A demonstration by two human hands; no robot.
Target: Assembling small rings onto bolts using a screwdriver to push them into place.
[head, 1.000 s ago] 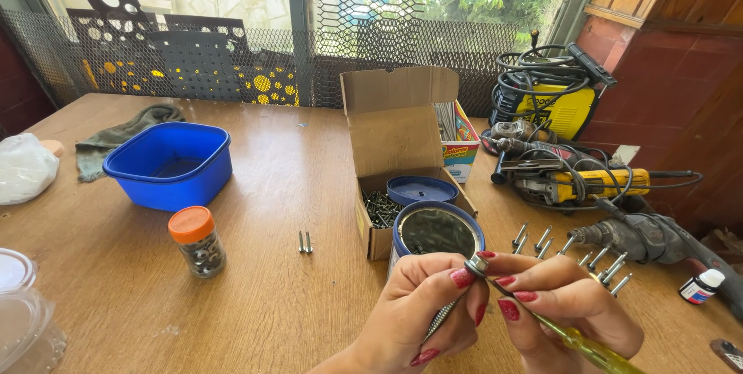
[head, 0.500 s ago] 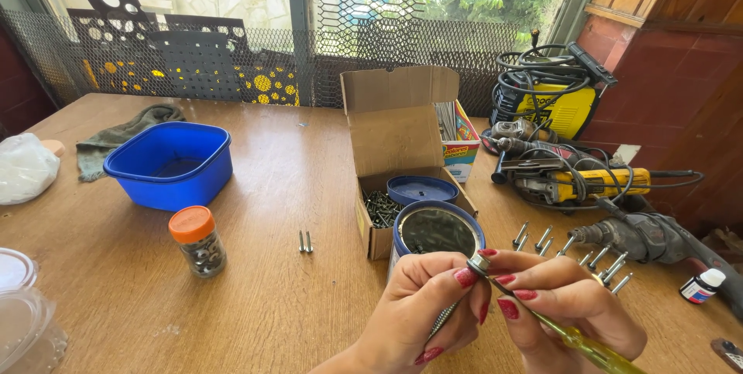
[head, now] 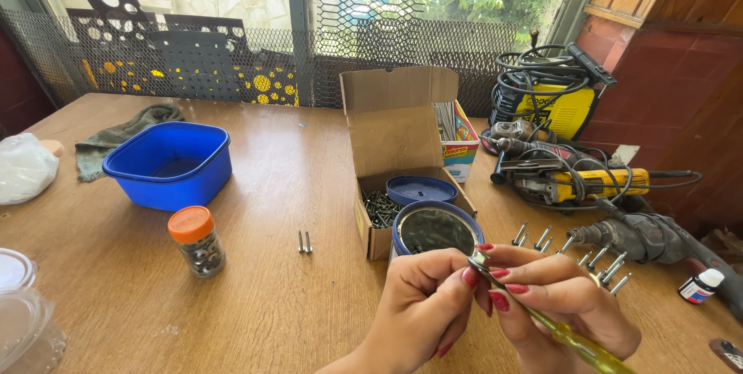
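My left hand (head: 422, 308) is curled up just in front of me, low over the near edge of the desk (head: 286, 297), with thumb and forefinger pinched shut on a small metal piece (head: 478, 259); it looks like a washer or the head of a screw, too small for me to tell which. My right hand (head: 565, 308) is closed round a screwdriver (head: 565, 335) with a clear yellow-green handle, fingers wrapped over the thin shaft close to the tip, and that tip meets the little piece right where my two hands come together. I judge the piece to be light, hard and smooth, easy to lose from the fingertips, so the hold belongs on its rim, with the pads pressing from both sides. The screwdriver is stiff and light, and gripping it near the tip gives me the steadiest aim. Just beyond my hands stands a round blue tin (head: 435, 228), with its blue lid (head: 422, 188) behind it, both in an open cardboard box (head: 398, 130) that also holds dark screws. A row of bolts (head: 588, 254) stands upright on the desk to the right, near a power drill (head: 642, 239). To the left are two loose screws (head: 305, 242), a small jar with an orange cap (head: 196, 240) and a blue plastic tub (head: 170, 163).
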